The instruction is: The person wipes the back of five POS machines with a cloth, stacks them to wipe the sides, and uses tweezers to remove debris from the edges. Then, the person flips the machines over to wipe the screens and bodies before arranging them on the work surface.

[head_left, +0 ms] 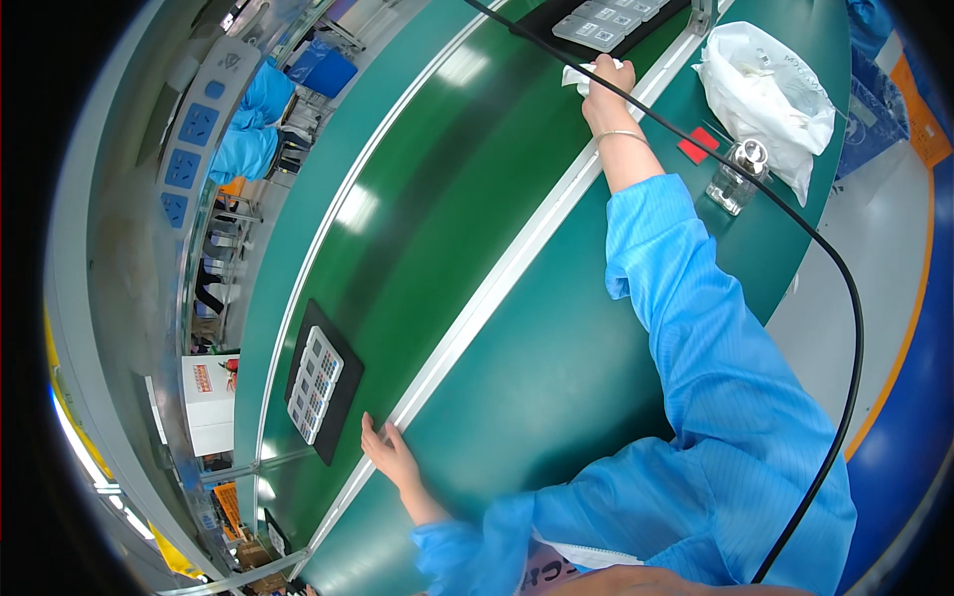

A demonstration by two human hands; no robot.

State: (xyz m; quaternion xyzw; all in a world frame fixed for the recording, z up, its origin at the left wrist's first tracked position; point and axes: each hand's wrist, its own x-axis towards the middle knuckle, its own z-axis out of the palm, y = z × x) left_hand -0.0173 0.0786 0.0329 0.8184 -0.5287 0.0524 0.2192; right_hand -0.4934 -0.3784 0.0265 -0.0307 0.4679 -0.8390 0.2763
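My right hand (608, 91) is closed round a crumpled white wipe (578, 75) over the green belt, right beside a black tray (537, 22) that bears grey-white rectangular pieces (601, 22). My left hand (393, 455) holds nothing; its fingers are apart at the metal rail (462, 333) along the belt's edge. Just beyond those fingers, a second black board (343, 382) lies on the belt with a white panel (316, 382) of small dark squares and coloured dots on it.
On the teal bench by my right forearm stand a glass bottle with a metal top (735, 177), a red square (698, 145) and a white plastic bag (770, 94). A black cable (845, 268) crosses above my right wrist. A socket strip (189, 149) runs along the far left.
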